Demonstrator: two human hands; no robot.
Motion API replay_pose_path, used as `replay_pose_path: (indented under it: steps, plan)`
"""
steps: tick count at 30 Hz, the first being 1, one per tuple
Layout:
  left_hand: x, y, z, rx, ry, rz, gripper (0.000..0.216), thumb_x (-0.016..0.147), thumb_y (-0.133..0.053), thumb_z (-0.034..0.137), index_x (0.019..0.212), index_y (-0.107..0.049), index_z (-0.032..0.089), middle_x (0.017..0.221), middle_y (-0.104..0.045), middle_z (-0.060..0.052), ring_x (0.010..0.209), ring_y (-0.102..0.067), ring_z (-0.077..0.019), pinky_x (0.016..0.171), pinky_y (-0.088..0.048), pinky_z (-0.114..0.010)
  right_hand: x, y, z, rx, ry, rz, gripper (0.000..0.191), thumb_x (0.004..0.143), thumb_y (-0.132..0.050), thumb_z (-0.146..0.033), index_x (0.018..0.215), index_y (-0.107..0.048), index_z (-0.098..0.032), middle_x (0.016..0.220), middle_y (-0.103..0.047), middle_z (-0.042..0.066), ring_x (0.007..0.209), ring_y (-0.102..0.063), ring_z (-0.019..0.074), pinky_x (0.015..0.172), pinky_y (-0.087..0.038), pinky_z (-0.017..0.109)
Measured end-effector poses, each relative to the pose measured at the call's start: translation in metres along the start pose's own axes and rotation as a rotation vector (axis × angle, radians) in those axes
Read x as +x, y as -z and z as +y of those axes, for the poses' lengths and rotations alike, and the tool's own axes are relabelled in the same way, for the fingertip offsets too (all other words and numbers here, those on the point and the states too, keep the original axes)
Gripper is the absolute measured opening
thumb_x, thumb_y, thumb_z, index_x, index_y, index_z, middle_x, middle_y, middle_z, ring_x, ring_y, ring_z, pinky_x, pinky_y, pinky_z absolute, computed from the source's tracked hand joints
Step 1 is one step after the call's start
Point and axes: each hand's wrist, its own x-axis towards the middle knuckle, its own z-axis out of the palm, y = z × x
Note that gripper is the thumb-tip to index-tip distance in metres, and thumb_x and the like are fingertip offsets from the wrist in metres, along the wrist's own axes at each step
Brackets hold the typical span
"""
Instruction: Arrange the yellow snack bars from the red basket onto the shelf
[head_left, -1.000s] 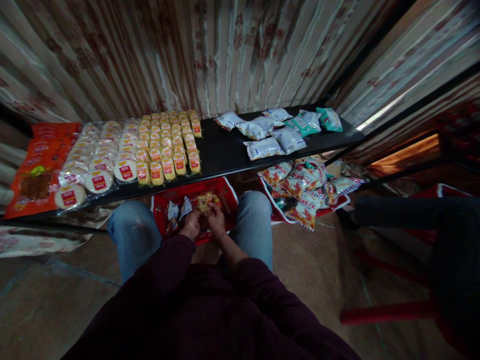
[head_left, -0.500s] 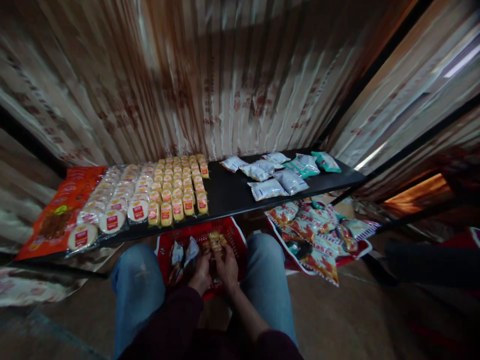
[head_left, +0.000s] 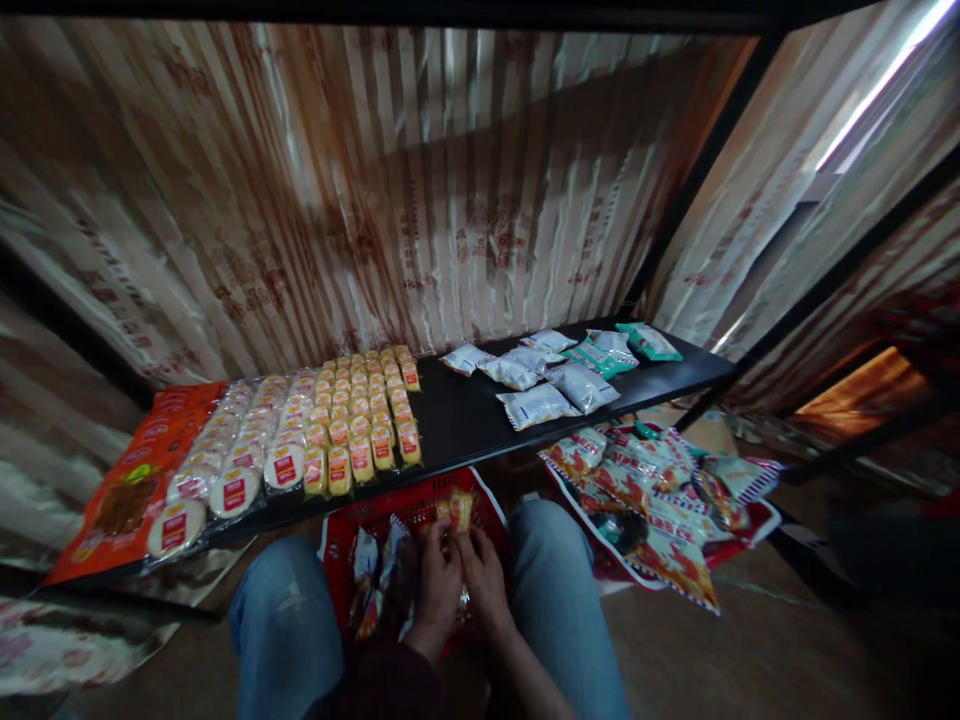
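Observation:
Between my knees stands a red plastic basket (head_left: 491, 500), and both hands are together over it. My left hand (head_left: 441, 575) has its fingers curled at a small yellow wrapped snack cake (head_left: 460, 508). Against its lower end press the fingers of my right hand (head_left: 482, 575). My fingertips are partly hidden behind the hands. Inside the basket, left of my hands, lie several snack bags (head_left: 394, 555). Rows of similar yellow wrapped cakes (head_left: 360, 458) stand on the black shelf (head_left: 457, 425) above the basket.
Left on the shelf are round white wrapped crackers (head_left: 234, 490) and a large orange bag (head_left: 124, 490). Silver and green packets (head_left: 585, 385) lie at its right. A second red basket (head_left: 757, 525), heaped with snack bags (head_left: 645, 480), stands right of my knee. A curtain (head_left: 450, 200) hangs behind.
My hands have come closer together, with the yellow cake now upright between their fingertips. The view has tilted up, so the shelf and baskets sit lower.

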Motion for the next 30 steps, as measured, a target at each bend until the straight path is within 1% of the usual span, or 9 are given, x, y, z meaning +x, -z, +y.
replay_pose_path:
  steps: [3, 7, 10, 12, 13, 16, 22, 26, 30]
  plan:
    - [-0.005, -0.005, 0.009, 0.067, -0.083, -0.046, 0.026, 0.079, -0.060, 0.023, 0.105, -0.063, 0.019, 0.114, -0.068, -0.014, 0.109, -0.062, -0.0254, 0.102, -0.045, -0.038, 0.003, 0.006, -0.006, 0.074, 0.027, -0.006, 0.048, 0.076, -0.059, -0.060, 0.098, -0.073, -0.020, 0.099, -0.076, 0.012, 0.094, -0.071, 0.0298, 0.081, -0.058, 0.037]
    - [-0.009, -0.009, 0.016, 0.152, -0.162, -0.062, 0.030, 0.082, -0.052, 0.019, 0.111, -0.062, 0.020, 0.122, -0.066, -0.014, 0.117, -0.058, -0.0244, 0.108, -0.040, -0.038, 0.007, 0.011, -0.018, 0.066, 0.046, -0.009, 0.051, 0.076, -0.058, -0.061, 0.099, -0.073, -0.019, 0.104, -0.074, 0.013, 0.100, -0.070, 0.0303, 0.091, -0.055, 0.040]
    - [-0.009, -0.011, 0.025, 0.181, -0.211, -0.071, 0.035, 0.084, -0.049, 0.020, 0.118, -0.060, 0.019, 0.128, -0.063, -0.014, 0.121, -0.056, -0.0237, 0.110, -0.039, -0.037, 0.011, 0.013, -0.029, 0.092, 0.093, -0.017, 0.054, 0.079, -0.057, -0.059, 0.111, -0.069, -0.018, 0.116, -0.071, 0.014, 0.109, -0.067, 0.0292, 0.099, -0.051, 0.042]
    - [-0.007, -0.013, 0.032, 0.179, -0.215, -0.063, 0.039, 0.086, -0.048, 0.021, 0.123, -0.058, 0.018, 0.133, -0.060, -0.014, 0.123, -0.055, -0.0233, 0.110, -0.039, -0.036, 0.015, 0.014, -0.035, 0.140, 0.114, -0.024, 0.057, 0.081, -0.057, -0.057, 0.122, -0.062, -0.017, 0.122, -0.068, 0.015, 0.111, -0.066, 0.0273, 0.098, -0.052, 0.041]
    - [-0.006, -0.014, 0.037, 0.178, -0.213, -0.058, 0.039, 0.086, -0.047, 0.022, 0.124, -0.057, 0.018, 0.133, -0.060, -0.014, 0.123, -0.055, -0.0234, 0.110, -0.038, -0.036, 0.017, 0.014, -0.039, 0.161, 0.119, -0.026, 0.059, 0.081, -0.057, -0.056, 0.126, -0.058, -0.017, 0.121, -0.068, 0.015, 0.109, -0.067, 0.0263, 0.095, -0.053, 0.040]
    - [0.002, -0.016, 0.052, 0.187, -0.244, -0.070, 0.037, 0.086, -0.047, 0.020, 0.120, -0.060, 0.017, 0.130, -0.061, -0.014, 0.122, -0.055, -0.0238, 0.110, -0.038, -0.036, 0.026, 0.015, -0.049, 0.188, 0.129, -0.034, 0.056, 0.082, -0.059, -0.054, 0.124, -0.056, -0.016, 0.112, -0.072, 0.014, 0.099, -0.070, 0.0242, 0.087, -0.056, 0.037]
    - [0.020, -0.023, 0.086, 0.187, -0.317, -0.073, 0.030, 0.086, -0.048, 0.019, 0.111, -0.064, 0.020, 0.123, -0.063, -0.011, 0.118, -0.055, -0.0238, 0.110, -0.038, -0.036, 0.050, 0.013, -0.076, 0.138, 0.224, -0.045, 0.041, 0.084, -0.057, -0.049, 0.112, -0.063, -0.019, 0.107, -0.073, 0.010, 0.097, -0.069, 0.0229, 0.086, -0.055, 0.035]
    - [0.035, -0.029, 0.109, 0.194, -0.294, -0.041, 0.030, 0.083, -0.051, 0.014, 0.109, -0.065, 0.020, 0.121, -0.062, -0.012, 0.117, -0.055, -0.0240, 0.110, -0.037, -0.035, 0.075, 0.005, -0.090, 0.109, 0.288, -0.059, 0.038, 0.083, -0.057, -0.046, 0.108, -0.065, -0.018, 0.103, -0.073, 0.009, 0.092, -0.068, 0.0226, 0.088, -0.053, 0.036]
    - [0.056, -0.034, 0.124, 0.100, -0.250, -0.014, 0.029, 0.078, -0.056, 0.010, 0.104, -0.067, 0.020, 0.123, -0.063, -0.011, 0.124, -0.051, -0.0256, 0.116, -0.028, -0.036, 0.102, -0.009, -0.099, 0.131, 0.337, -0.049, 0.037, 0.081, -0.058, -0.045, 0.104, -0.066, -0.018, 0.098, -0.074, 0.008, 0.087, -0.068, 0.0222, 0.084, -0.053, 0.036]
